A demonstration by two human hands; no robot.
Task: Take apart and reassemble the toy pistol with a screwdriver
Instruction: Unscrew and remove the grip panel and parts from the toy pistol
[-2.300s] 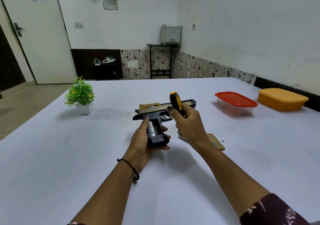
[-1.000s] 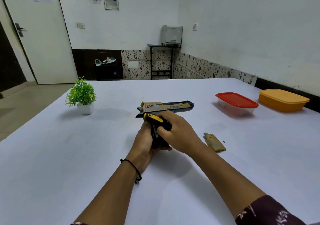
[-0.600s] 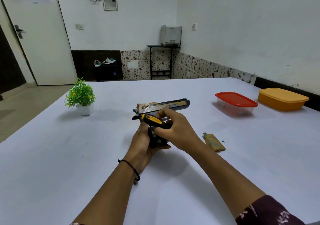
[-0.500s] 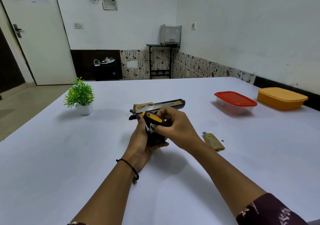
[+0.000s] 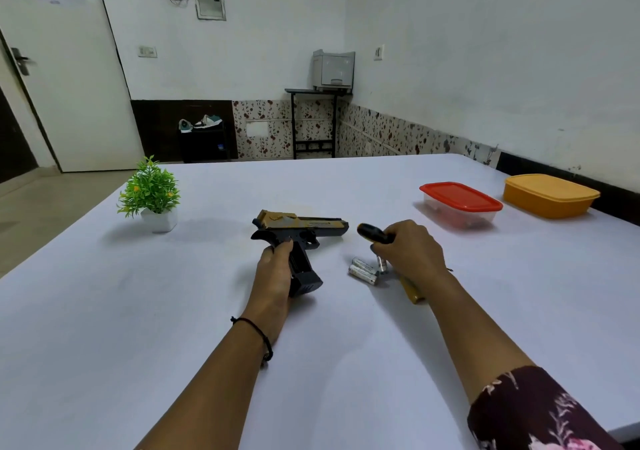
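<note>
The black and gold toy pistol [image 5: 300, 231] lies on its side on the white table [image 5: 138, 311], barrel pointing right. My left hand [image 5: 275, 276] grips its black handle from the left. To the right of the barrel, my right hand [image 5: 410, 250] holds the screwdriver [image 5: 372, 233] by its dark handle; the shaft is hidden in the hand. Its fingertips touch an upright silver battery [image 5: 382, 264]. Two more batteries [image 5: 363, 271] lie beside it on the table. A tan grip cover [image 5: 412, 292] peeks out under my right wrist.
A small potted plant [image 5: 152, 195] stands at the table's left. At the right are a clear box with a red lid [image 5: 460, 204] and an orange box [image 5: 550, 195]. The table's far edge runs just behind them.
My right hand has moved off the pistol's handle to the right, carrying the screwdriver. Batteries now lie on the table beside it. The pistol has come down onto the table.
</note>
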